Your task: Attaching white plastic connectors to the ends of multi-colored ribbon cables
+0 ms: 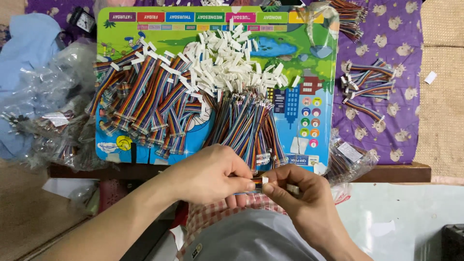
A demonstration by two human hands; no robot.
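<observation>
Ribbon cable (257,182) pinched between both hands, just below the bright board (319,96).

Head view: the left hand (208,176) is closed on the striped wire end, and the right hand (297,193) is closed on a small white plug (265,180) touching it. The cable looks light and limp, the plug stiff and tiny, best held at its sides. On the board lie a white plug heap (222,63) and cable bundles (145,101); clear bags (53,106) beside it hold more cables.

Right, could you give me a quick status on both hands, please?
Left hand pinching ribbon cable end. Right hand pressing white connector onto it. Nothing between them; cable pile just beyond.
</observation>
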